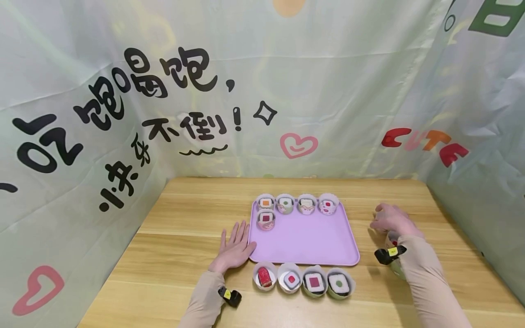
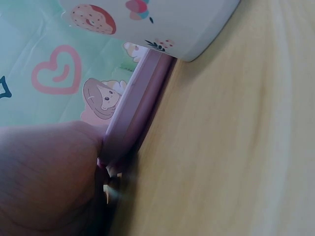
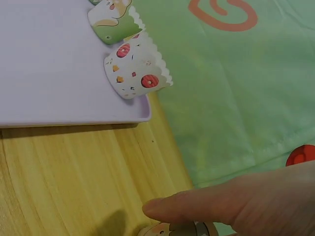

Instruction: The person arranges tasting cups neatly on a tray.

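My left hand [image 1: 235, 249] lies flat on the table, fingers spread, its thumb against the left edge of the lilac tray [image 1: 303, 248]. In the left wrist view that hand [image 2: 49, 172] meets the tray's side [image 2: 133, 113]. Right of the tray, my right hand [image 1: 395, 219] reaches down with bent fingers. The right wrist view shows its thumb [image 3: 197, 204] along the side of a cartoon-printed paper cup [image 3: 172, 229], which it grips; most of that cup is hidden. Another paper cup [image 1: 392, 238] stands partly under the right wrist.
Along the tray's back stands a row of sushi-filled paper cups, ending at a white-pink cup [image 1: 328, 204]; one pink cup [image 1: 266, 219] sits in front at left. Before the tray several more stand, including one with red-topped sushi [image 1: 264, 276]. A green cup [image 1: 398, 269] sits below the right wrist.
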{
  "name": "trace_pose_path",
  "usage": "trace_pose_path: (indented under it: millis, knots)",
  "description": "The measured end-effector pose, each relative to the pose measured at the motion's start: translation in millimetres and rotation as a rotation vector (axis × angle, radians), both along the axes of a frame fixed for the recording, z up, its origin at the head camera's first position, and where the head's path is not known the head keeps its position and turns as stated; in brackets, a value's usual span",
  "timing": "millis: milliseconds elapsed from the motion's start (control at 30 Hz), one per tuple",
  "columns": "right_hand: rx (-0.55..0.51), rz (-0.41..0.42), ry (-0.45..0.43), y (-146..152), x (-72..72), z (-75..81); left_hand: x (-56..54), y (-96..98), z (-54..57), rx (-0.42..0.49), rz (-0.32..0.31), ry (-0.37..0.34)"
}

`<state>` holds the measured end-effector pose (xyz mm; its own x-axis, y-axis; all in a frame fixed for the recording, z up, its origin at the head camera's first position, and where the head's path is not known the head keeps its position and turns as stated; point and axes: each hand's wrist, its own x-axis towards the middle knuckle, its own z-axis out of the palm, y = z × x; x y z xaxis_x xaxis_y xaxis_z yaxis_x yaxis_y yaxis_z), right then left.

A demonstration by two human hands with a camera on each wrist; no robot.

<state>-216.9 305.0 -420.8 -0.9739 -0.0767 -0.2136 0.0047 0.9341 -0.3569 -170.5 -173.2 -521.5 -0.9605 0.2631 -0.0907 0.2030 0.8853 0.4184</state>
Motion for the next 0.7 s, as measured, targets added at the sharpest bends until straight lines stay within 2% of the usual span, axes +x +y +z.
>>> trace_pose_path:
  millis: [233, 467, 700]
  knots:
    - [-0.028, 0.015, -0.014, -0.7, -1.3, 0.9, 0.8, 0.1, 0.2, 0.014, 0.009, 0.006]
    - [-0.026, 0.043, 0.011, 0.0, -2.6, -3.0, 1.0, 0.2, 1.4, 0.014, 0.009, -0.006]
    - [-0.038, 0.011, -0.004, -2.2, -0.9, -1.0, -0.7, -0.2, 0.5, 0.008, -0.001, -0.014]
